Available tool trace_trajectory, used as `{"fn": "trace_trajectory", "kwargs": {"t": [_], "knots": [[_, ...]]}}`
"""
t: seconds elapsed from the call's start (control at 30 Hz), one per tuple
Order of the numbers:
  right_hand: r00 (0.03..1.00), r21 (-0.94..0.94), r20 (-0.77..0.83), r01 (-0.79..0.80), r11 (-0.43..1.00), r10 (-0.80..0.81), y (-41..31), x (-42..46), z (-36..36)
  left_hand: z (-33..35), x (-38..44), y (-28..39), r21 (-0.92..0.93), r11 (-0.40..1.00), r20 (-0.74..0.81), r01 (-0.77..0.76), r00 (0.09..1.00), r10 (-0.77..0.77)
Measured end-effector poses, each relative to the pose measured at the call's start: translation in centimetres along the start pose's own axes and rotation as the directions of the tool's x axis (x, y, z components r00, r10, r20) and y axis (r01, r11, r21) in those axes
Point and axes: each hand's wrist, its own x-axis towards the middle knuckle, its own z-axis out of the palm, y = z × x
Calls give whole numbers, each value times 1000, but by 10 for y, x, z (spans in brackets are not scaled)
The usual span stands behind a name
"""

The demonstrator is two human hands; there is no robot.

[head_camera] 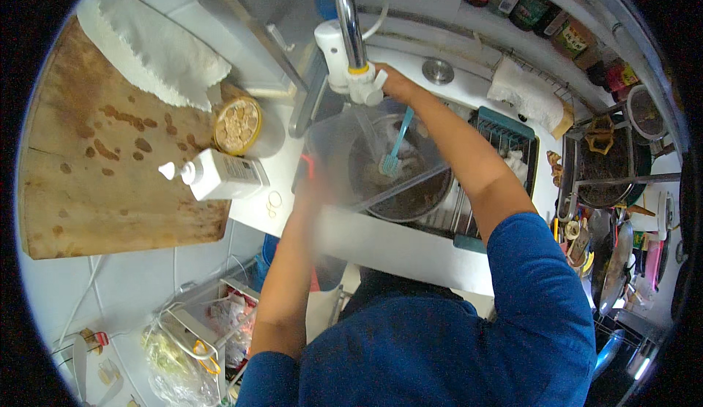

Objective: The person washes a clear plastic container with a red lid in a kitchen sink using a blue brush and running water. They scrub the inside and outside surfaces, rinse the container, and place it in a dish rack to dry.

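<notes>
A clear plastic container [329, 132] is tilted over the sink, its left side blurred. My left hand [312, 190], also blurred, grips its near left side beside a red strip. My right hand [392, 84] reaches to the chrome faucet [351, 22] with its white filter attachment [333, 50]; the fingers are partly hidden behind it, so what they touch is unclear. Water appears to run from the spout. Below the container, a round metal basin [406, 209] sits in the sink. A turquoise dish brush [392, 160] shows near the basin, bristles down.
To the left are a stained wooden cutting board [137, 198], a white pump bottle [228, 175], a yellow-lidded jar [238, 126] and a white cloth [159, 50]. A dark green dish rack [505, 124] stands right of the sink. Bottles [530, 11] line the back shelf.
</notes>
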Motion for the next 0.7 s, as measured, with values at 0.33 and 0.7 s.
{"fn": "trace_trajectory", "kwargs": {"t": [0.33,0.7], "knots": [[724,632,-249,-382,674,644,49,-112,49,7,-10,19,-112,983,-18,146,989,-149],[996,-938,28,-2,348,80,55,-149,33,-12,-28,60,-55,997,15,-51,999,52]]}}
